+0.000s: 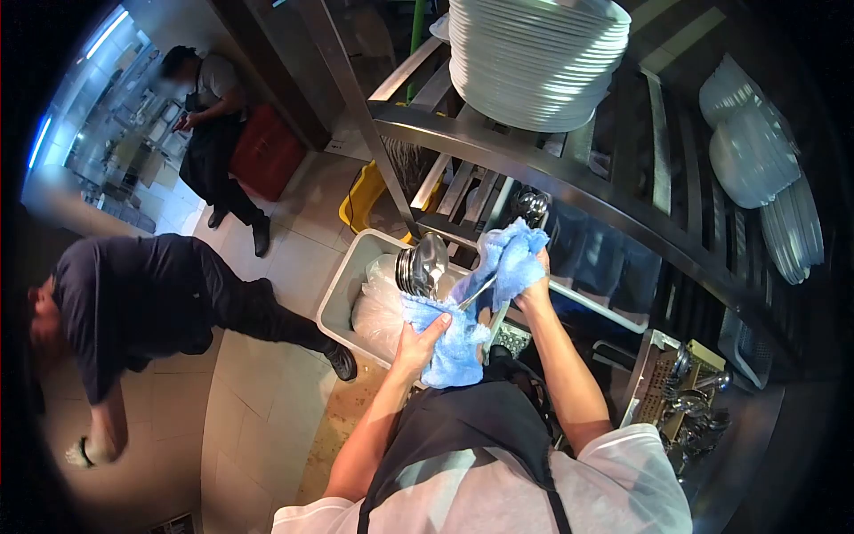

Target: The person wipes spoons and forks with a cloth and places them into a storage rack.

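Note:
A bunch of stacked metal spoons (422,267) shows with the bowls upward, just above my left hand (420,345). My left hand is closed round a light-blue cloth (454,351), which covers the lower ends of the spoons. The other end of the blue cloth is bunched in my right hand (535,289), also closed. A thin metal handle (479,293) runs between the two wrapped parts; what its right end looks like is hidden in the cloth. Beneath my hands stands a grey bin (331,307) with a clear plastic bag (380,311) in it.
A metal rack (534,158) rises ahead, bearing stacked white plates (534,67) and clear containers (756,160). More spoons (531,206) sit behind my right hand. Cutlery (689,405) lies at right. One person (151,303) bends at left; another (213,125) stands farther back.

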Tool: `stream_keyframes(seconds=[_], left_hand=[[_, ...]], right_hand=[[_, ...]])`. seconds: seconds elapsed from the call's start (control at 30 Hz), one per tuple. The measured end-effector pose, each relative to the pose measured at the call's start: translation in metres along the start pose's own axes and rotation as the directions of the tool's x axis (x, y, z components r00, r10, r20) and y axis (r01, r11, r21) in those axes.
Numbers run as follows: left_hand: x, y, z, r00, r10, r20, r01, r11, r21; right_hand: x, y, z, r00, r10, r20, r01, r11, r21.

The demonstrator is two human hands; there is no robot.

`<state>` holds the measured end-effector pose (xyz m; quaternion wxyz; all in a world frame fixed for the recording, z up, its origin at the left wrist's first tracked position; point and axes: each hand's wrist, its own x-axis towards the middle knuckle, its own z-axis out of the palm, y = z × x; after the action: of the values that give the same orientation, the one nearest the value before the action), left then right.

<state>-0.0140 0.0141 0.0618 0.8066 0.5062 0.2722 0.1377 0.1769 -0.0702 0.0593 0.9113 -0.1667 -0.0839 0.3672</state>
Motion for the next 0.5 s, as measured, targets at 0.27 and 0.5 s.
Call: stream_keyframes(seconds=[0.27, 0.5], left_hand=[[-0.009, -0.013, 0.004, 0.999, 0.027, -0.042, -0.019, 0.982, 0.188], [-0.015, -0.008, 0.003, 0.997, 0.035, -0.073, -0.014, 0.964, 0.264]], right_hand=[[0.000, 0.027, -0.031, 0.836, -0.335, -0.435, 0.128, 0.890, -0.438], [-0.011, 0.011, 0.003, 0.928, -0.229, -0.292, 0.120, 0.930, -0.348]])
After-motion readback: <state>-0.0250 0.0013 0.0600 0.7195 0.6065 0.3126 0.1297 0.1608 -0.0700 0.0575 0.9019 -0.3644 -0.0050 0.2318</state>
